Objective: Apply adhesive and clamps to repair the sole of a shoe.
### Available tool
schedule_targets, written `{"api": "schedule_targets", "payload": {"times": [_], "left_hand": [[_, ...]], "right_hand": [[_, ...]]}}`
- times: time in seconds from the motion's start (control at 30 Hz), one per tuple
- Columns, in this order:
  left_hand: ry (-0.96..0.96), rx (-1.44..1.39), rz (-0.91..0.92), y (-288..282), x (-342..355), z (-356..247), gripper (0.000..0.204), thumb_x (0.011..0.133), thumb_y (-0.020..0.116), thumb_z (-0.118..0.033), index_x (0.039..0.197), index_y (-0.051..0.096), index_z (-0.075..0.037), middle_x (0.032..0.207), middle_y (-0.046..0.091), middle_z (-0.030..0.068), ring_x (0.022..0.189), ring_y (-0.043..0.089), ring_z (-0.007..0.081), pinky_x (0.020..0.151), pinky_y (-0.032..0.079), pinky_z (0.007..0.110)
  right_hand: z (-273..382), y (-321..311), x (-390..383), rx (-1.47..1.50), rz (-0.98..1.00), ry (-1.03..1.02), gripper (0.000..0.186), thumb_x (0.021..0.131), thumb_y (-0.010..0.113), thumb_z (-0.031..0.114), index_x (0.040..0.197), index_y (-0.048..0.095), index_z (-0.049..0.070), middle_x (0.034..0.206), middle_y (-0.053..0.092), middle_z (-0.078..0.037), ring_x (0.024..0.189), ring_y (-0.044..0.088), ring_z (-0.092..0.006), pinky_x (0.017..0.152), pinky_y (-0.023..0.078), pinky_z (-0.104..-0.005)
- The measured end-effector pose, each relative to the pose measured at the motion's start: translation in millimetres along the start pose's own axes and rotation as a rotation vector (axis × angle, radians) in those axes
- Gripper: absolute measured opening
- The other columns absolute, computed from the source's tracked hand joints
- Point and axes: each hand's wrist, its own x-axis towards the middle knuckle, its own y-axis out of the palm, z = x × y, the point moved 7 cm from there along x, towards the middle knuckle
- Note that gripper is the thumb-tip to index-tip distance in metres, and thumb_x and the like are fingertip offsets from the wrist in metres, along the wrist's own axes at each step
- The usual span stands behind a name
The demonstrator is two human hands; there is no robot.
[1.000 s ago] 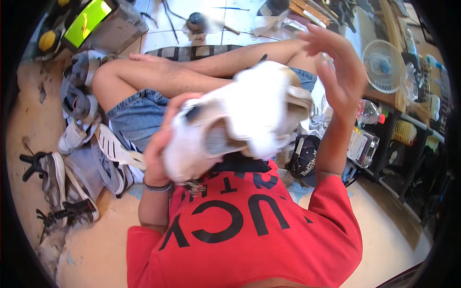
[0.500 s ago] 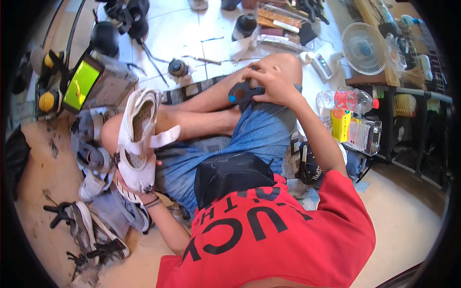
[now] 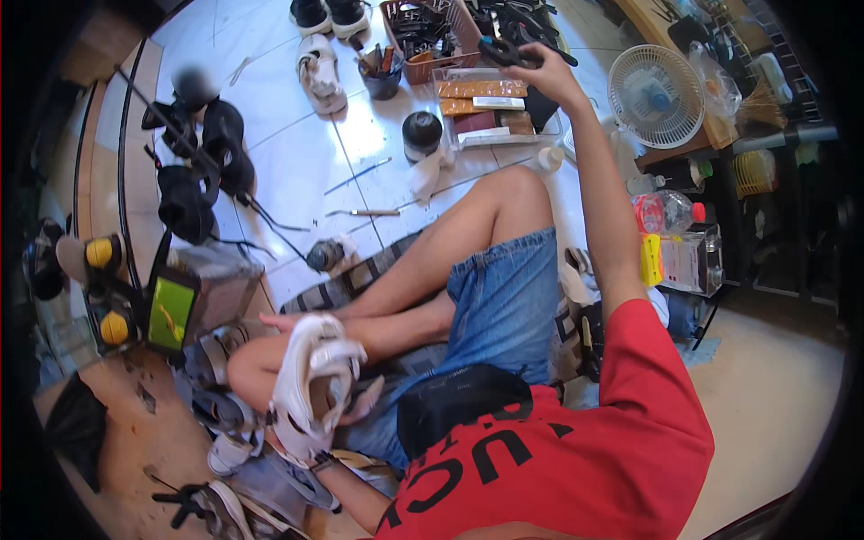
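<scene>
My left hand [image 3: 290, 443] grips a white strap shoe [image 3: 310, 382] from below, at the end near my wrist. The shoe stands above my bent left knee with its straps loose, and it hides part of that hand. My right arm is stretched far out to the upper right. In my right hand [image 3: 551, 76] is a black clamp with a blue tip [image 3: 497, 52], held between thumb and fingers. It hovers beside a pile of black clamps [image 3: 522, 18] and above a clear tray [image 3: 499, 135] of orange and brown blocks.
A basket of tools [image 3: 418, 67] and a brush cup [image 3: 382, 76] stand at the back. A dark bottle [image 3: 421, 135], a small jar [image 3: 324, 255] and thin tools lie on the tiles. A white fan [image 3: 655, 96] is at right. Several shoes [image 3: 220, 517] lie at lower left.
My right hand has moved from my right knee out to the far clamp pile, carrying the clamp. The view has shifted, and the white shoe has turned in my left hand.
</scene>
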Motion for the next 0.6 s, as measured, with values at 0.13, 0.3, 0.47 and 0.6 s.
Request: {"api": "schedule_targets", "payload": {"times": [0.13, 0.3, 0.47, 0.6], "left_hand": [[0.150, -0.001, -0.061, 5.2, 36.9, 26.0, 0.145, 0.034, 0.087, -0.070, 0.157, 0.029, -0.017, 0.157, 0.035, 0.0082, 0.145, 0.032, 0.0349, 0.121, 0.027, 0.052], [0.074, -0.263, 0.030, 46.0, 87.4, 32.9, 0.133, 0.044, 0.082, -0.066, 0.155, 0.032, -0.014, 0.156, 0.037, 0.0098, 0.144, 0.035, 0.0346, 0.121, 0.028, 0.052], [-0.053, -0.501, 0.121, 58.0, 99.3, 34.6, 0.120, 0.054, 0.077, -0.063, 0.154, 0.035, -0.011, 0.156, 0.039, 0.0114, 0.143, 0.037, 0.0343, 0.120, 0.029, 0.053], [-0.152, -0.713, 0.182, 66.2, 102.0, 30.5, 0.110, 0.062, 0.073, -0.060, 0.153, 0.038, -0.009, 0.156, 0.041, 0.0127, 0.142, 0.039, 0.0341, 0.120, 0.031, 0.053]], "right_hand": [[-9.6, -32.1, 77.8, -0.567, -0.289, -0.004, 0.097, 0.058, 0.090, 0.062, 0.135, 0.062, 0.011, 0.137, 0.058, -0.024, 0.126, 0.056, -0.0409, 0.104, 0.049, -0.0477], [27.6, 40.7, 151.9, -0.486, -0.156, -0.398, 0.049, 0.078, 0.084, 0.038, 0.119, 0.073, 0.015, 0.111, 0.072, -0.015, 0.105, 0.068, -0.0343, 0.095, 0.054, -0.0436], [33.2, 144.9, 162.0, -0.641, 0.180, -0.538, 0.039, 0.074, 0.079, 0.008, 0.111, 0.075, 0.017, 0.103, 0.075, -0.013, 0.103, 0.071, -0.0294, 0.088, 0.057, -0.0456], [8.8, 149.1, 193.6, -0.835, 0.152, -0.538, 0.012, 0.079, 0.073, 0.018, 0.090, 0.079, 0.016, 0.097, 0.077, -0.010, 0.090, 0.074, -0.0301, 0.079, 0.059, -0.0422]]}}
